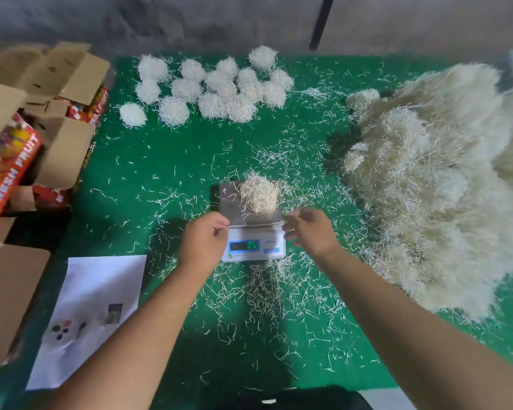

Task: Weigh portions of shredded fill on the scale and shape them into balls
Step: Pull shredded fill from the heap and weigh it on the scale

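Both hands hover at the scale's (253, 229) near edge: left hand (203, 239) pinches a few strands, right hand (310, 230) hangs loosely curled. With the portion (259, 196) on its platform, a brush could skew the reading.

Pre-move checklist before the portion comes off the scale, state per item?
1. Portion sits on scale platter: ok.
2. Display readable: cannot tell, digits blurred.
3. Left hand free of fill: not ok, it seems to pinch a strand.
4. Right hand off the platter: cannot tell, fingers are at its edge.
5. Room beside finished balls: ok, bare green mat in front.
6. Bulk pile apart from scale: ok.
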{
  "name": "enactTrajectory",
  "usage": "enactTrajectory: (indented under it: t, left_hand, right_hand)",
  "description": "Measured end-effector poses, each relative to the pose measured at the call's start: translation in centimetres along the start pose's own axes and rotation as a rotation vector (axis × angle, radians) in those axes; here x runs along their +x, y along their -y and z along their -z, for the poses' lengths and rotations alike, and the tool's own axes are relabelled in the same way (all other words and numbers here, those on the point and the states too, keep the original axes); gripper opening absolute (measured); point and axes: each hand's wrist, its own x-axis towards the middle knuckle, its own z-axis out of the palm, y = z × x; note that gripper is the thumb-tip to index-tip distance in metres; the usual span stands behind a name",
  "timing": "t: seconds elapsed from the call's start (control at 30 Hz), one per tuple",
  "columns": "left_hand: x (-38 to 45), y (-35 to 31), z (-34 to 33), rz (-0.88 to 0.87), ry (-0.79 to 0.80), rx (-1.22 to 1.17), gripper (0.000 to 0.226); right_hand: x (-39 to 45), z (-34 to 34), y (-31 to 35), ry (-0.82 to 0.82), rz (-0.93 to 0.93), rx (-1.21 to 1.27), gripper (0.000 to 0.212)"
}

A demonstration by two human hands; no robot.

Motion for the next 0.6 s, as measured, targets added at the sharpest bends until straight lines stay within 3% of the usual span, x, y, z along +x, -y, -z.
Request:
enactTrajectory:
  t: [0.53, 0.6]
  left_hand:
    - [-1.0, 1.9, 0.6, 0.062, -0.001, -0.011, 0.021]
    - [-0.3, 1.8, 0.1, 0.058, -0.002, -0.017, 0.034]
  right_hand:
    - [-0.3, -0.7, -0.3, 0.015, -0.011, -0.041, 0.016]
    - [0.1, -0.5, -0.8, 0.021, -0.022, -0.032, 0.017]
